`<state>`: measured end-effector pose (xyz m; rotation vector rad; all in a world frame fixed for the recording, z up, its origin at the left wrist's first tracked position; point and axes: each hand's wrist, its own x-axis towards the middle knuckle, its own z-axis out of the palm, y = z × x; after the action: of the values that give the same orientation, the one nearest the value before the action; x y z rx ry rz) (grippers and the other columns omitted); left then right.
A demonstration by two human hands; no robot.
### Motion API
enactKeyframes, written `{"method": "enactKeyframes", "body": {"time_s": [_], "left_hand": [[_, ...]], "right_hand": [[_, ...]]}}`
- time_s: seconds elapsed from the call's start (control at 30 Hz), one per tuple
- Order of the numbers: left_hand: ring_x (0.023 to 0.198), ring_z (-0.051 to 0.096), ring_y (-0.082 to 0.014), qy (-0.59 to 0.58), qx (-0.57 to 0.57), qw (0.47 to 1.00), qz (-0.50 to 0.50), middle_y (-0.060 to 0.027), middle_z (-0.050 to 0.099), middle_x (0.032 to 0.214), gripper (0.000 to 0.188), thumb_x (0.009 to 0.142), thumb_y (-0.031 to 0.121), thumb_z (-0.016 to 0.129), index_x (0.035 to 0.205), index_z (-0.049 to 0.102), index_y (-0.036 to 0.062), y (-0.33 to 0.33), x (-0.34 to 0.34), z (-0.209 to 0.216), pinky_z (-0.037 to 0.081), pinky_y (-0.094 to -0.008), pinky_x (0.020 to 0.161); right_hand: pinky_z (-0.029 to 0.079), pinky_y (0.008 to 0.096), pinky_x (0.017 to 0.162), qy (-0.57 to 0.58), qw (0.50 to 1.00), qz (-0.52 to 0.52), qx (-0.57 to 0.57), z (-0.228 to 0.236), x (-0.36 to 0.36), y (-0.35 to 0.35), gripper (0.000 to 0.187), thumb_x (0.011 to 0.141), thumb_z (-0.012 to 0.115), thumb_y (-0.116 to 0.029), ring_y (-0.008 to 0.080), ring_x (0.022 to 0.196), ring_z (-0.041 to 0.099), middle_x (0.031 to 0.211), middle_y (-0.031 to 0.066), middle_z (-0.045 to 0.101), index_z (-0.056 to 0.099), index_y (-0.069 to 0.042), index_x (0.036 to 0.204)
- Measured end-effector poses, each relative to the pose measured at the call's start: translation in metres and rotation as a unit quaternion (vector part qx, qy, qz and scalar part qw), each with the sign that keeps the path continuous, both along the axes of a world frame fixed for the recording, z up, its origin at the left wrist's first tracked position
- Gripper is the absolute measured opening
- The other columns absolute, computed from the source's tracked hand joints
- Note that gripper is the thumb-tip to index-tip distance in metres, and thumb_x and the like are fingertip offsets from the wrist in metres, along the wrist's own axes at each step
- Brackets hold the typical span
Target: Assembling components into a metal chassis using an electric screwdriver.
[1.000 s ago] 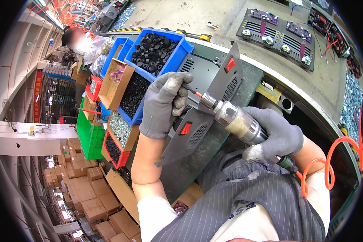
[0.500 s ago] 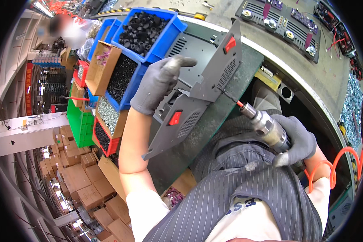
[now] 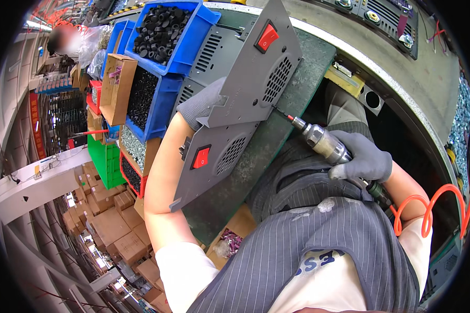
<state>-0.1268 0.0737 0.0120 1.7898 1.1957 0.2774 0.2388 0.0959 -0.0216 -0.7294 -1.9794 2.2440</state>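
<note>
My right hand, in a grey glove, is wrapped round an air screwdriver, its bit pointing up-left toward the near edge of a grey metal panel. This panel stands tilted, with a red rocker switch and a honeycomb vent. Behind it reaches my gloved left hand; the panel hides the fingers, so their grip does not show. A second grey panel with its own red switch stands below, beside my left forearm. Whether the bit touches the panel is hard to tell.
Blue bins of black caps and small black parts line the left. Near them are a cardboard tray and a green crate. An orange coiled hose hangs at the right. The metal bench edge curves past my right side.
My left hand has gone from above the panels to behind the upper one, which now stands higher and closer. The screwdriver has shifted slightly left and up. The view has moved.
</note>
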Motion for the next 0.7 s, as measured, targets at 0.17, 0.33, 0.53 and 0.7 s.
{"method": "enactKeyframes", "body": {"time_s": [0.17, 0.33, 0.53, 0.7], "left_hand": [[0.099, 0.048, -0.0137, -0.112, -0.107, 0.974, 0.166, -0.0081, 0.053, 0.115, 0.046, 0.087, 0.017, 0.057, 0.128, 0.045, 0.0008, -0.006, 0.011, 0.007, 0.040, -0.0265, 0.084], [0.081, 0.046, -0.0104, -0.240, -0.129, 0.899, 0.343, -0.0052, 0.053, 0.098, 0.040, 0.089, 0.017, 0.053, 0.125, 0.046, 0.0011, -0.004, 0.034, 0.013, 0.038, -0.0218, 0.066], [0.060, 0.044, -0.0064, -0.415, -0.164, 0.688, 0.572, -0.0017, 0.054, 0.078, 0.034, 0.091, 0.016, 0.047, 0.122, 0.047, 0.0016, -0.004, 0.024, 0.030, 0.035, -0.0161, 0.045], [0.055, 0.040, -0.0059, -0.607, -0.231, 0.652, 0.391, -0.0023, 0.056, 0.083, 0.031, 0.092, 0.009, 0.043, 0.122, 0.046, 0.0002, -0.014, 0.016, 0.035, 0.030, -0.0156, 0.039]], "right_hand": [[0.043, 0.0312, 0.068, -0.004, 1.000, 0.019, 0.007, -0.003, -0.005, 0.008, 0.056, 0.068, 0.076, -0.032, 0.0158, 0.072, 0.053, 0.079, 0.0064, 0.057, 0.053, 0.000, 0.108], [0.044, 0.0326, 0.068, 0.003, 1.000, 0.022, 0.008, 0.005, -0.006, 0.010, 0.057, 0.067, 0.076, -0.034, 0.0180, 0.072, 0.055, 0.079, 0.0082, 0.058, 0.053, -0.001, 0.108], [0.046, 0.0338, 0.076, -0.043, 0.997, -0.010, 0.065, 0.021, 0.022, -0.001, 0.072, 0.061, 0.078, -0.039, 0.0220, 0.082, 0.060, 0.089, 0.0118, 0.062, 0.052, -0.001, 0.117], [0.046, 0.0319, 0.076, -0.020, 0.991, -0.118, 0.053, 0.037, 0.034, -0.007, 0.081, 0.055, 0.080, -0.043, 0.0188, 0.082, 0.058, 0.090, 0.0078, 0.061, 0.052, 0.002, 0.117]]}}
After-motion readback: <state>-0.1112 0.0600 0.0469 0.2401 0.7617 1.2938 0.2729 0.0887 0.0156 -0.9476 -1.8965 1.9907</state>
